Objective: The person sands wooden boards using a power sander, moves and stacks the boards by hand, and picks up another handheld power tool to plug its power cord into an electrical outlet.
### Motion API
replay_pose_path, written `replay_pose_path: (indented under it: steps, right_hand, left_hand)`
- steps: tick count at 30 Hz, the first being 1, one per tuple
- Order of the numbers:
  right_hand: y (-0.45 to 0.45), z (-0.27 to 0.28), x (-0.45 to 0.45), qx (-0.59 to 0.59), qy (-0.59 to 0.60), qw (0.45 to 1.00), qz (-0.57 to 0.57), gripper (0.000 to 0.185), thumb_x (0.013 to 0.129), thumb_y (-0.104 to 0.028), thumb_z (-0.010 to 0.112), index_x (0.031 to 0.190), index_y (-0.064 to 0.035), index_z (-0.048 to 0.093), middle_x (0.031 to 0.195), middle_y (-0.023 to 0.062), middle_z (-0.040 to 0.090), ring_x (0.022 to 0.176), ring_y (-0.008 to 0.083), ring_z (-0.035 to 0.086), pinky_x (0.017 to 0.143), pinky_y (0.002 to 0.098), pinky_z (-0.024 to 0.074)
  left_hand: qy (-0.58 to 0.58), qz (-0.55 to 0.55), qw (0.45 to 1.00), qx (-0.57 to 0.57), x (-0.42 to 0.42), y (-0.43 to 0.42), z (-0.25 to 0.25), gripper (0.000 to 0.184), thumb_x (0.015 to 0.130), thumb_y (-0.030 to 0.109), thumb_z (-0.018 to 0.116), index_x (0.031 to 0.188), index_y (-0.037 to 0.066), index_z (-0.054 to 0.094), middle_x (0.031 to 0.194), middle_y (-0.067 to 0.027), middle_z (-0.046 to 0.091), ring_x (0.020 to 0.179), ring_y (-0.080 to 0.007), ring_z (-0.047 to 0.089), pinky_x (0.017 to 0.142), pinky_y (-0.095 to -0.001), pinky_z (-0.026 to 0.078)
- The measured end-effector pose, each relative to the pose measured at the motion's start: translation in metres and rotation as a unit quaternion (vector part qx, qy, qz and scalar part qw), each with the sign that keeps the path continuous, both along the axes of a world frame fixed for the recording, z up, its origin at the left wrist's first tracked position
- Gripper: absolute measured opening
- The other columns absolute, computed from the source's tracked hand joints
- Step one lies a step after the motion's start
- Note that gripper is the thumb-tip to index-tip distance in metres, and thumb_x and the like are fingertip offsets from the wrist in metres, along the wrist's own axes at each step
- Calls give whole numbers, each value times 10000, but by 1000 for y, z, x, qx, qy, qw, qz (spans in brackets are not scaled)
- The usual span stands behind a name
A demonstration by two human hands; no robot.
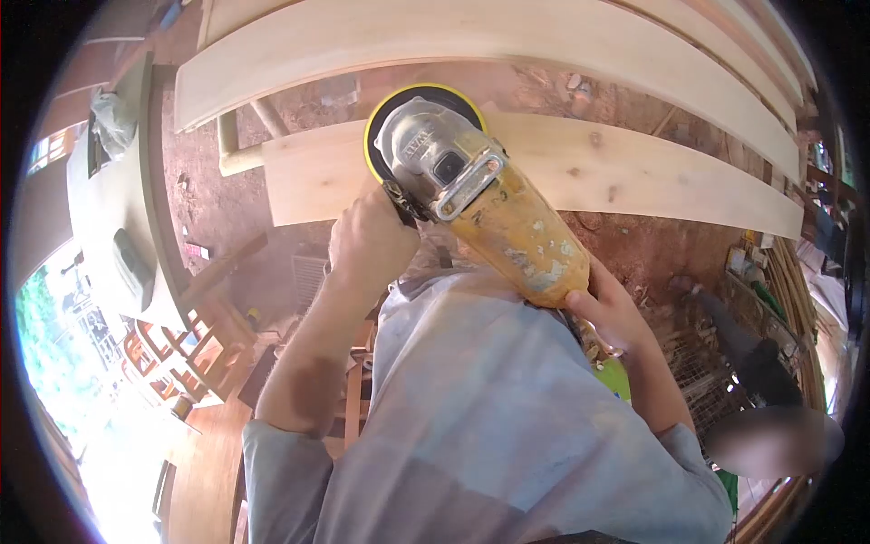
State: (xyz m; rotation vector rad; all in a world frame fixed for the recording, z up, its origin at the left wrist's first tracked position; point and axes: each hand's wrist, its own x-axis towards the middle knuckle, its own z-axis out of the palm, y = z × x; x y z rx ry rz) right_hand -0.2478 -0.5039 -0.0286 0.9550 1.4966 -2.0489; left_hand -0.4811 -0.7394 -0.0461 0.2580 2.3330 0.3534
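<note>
A worn yellow power sander (521,231) with a metal head lies over a pale wooden board (317,172). Its round black disc with a yellow rim (370,145) is over the board's surface. My left hand (370,238) is wrapped round the side handle near the head, its fingers closed. At the rear end of the body, my right hand (605,304) grips the housing, the thumb on top and the other fingers mostly hidden beneath it.
A longer board (435,38) runs beyond the sanded-looking one, with more boards behind. At left stands a table (154,218) with a plastic bag (113,122). Wooden chair frames (186,358) are lower left. Another person (757,363) is at the right, near stacked sticks.
</note>
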Motion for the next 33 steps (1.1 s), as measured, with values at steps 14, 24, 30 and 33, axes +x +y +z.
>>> replay_pose_path:
  steps: [14, 24, 30, 33]
  right_hand:
    - [302, 47, 235, 69, -6, 996, -53, 810, 907, -357, 698, 1503, 57, 337, 1448, 159, 490, 1339, 250, 464, 1135, 377, 342]
    - [281, 26, 367, 26, -59, 975, -211, 616, 982, -368, 602, 1437, 3, 415, 1268, 122, 577, 1111, 229, 584, 939, 369, 492]
    - [150, 30, 335, 42, -43, 944, -324, 565, 993, -416, 582, 1370, -15, 456, 1062, 105, 631, 874, 204, 645, 752, 359, 552]
    - [89, 22, 311, 46, -40, 962, -266, 602, 973, -444, 618, 1358, -9, 458, 1056, 104, 636, 849, 205, 652, 724, 351, 559]
  left_hand:
    - [-7, -133, 991, -1, 182, 357, 55, 258, 788, 132, 694, 1022, 24, 702, 1012, -214, 714, 979, -370, 702, 827, -479, 562]
    - [58, -276, 932, 228, 247, 435, 21, 199, 805, 143, 652, 941, 37, 751, 936, -196, 735, 903, -358, 728, 750, -489, 582]
    - [24, -404, 881, 245, 210, 311, 33, 231, 793, 175, 688, 957, 24, 748, 926, -183, 740, 882, -349, 729, 762, -465, 585]
    - [-8, -375, 901, 218, 179, 211, 26, 236, 788, 171, 700, 969, 27, 740, 932, -180, 740, 880, -350, 728, 772, -460, 583]
